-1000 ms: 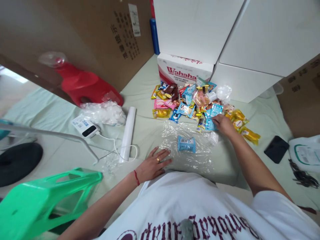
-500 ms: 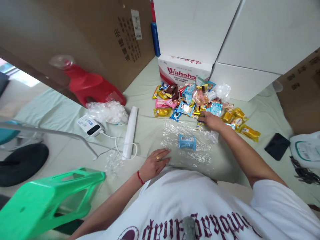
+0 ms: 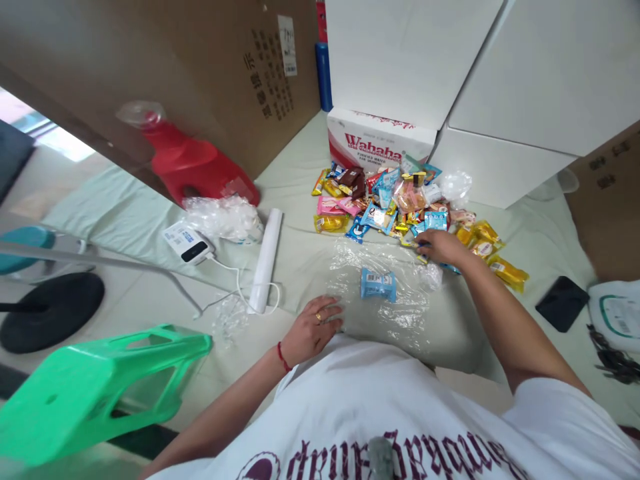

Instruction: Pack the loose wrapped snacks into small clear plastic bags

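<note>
One light-blue wrapped snack (image 3: 379, 284) lies already on my clear crinkled plastic sheet (image 3: 395, 313). My left hand (image 3: 314, 329) presses flat there; my right hand (image 3: 440, 247) pinches another packet from the colourful pile of snack packets (image 3: 400, 200), mostly unmoved.

Two hands (image 3: 315, 327), one blue packet (image 3: 379, 284) on one clear bag (image 3: 395, 313), three white boxes (image 3: 500, 67).

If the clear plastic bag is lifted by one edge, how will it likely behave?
The clear bag looks thin and crinkled, so it would probably flop and sag. The blue packet lying on or in it could slide. The left hand rests at its edge, which suggests it shifts easily on the cloth.
</note>
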Tool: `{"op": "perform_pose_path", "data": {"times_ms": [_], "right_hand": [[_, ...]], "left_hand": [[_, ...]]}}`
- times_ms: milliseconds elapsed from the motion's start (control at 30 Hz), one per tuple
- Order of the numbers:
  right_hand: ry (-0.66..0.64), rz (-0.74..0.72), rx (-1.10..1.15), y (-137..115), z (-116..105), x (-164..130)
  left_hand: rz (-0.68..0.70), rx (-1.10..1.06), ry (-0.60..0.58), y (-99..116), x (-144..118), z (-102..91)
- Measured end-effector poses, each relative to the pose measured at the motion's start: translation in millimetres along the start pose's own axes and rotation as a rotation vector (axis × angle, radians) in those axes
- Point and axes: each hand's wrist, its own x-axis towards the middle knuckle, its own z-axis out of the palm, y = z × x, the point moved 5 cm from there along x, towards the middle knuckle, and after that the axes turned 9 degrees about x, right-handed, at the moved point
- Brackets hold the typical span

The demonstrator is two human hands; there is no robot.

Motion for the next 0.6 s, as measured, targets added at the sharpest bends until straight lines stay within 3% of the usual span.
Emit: {"op": "perform_pose_path", "data": {"times_ms": [100, 167, 300, 400, 533, 600], "right_hand": [[0.218, -0.044, 0.119, -1, -29, -17], [0.259, -0.194, 0.228, -24, -33, -20], [0.084, -0.387, 0.321, -91, 6, -6], [-0.054, -0.413, 0.326, -116, 37, -8], [0.139, -0.392, 0.417, -113, 35, -65], [0.126, -0.439, 0.419, -115, 41, -106]], "left_hand": [[-0.008, -0.014, 0.009, 0, 1, 0.1], [-0.001, -0.021, 0.014, 0, 6, -0.7], [-0.006, -0.027, -0.003, -2, 15, -3.1], [-0.029, -0.038, -0.002, -4, 17, -5.3], [-0.087, -0.07, 0.041, -8, 19, -6.3], [-0.119, -0.103, 0.077, -11, 23, -5.8]]}}
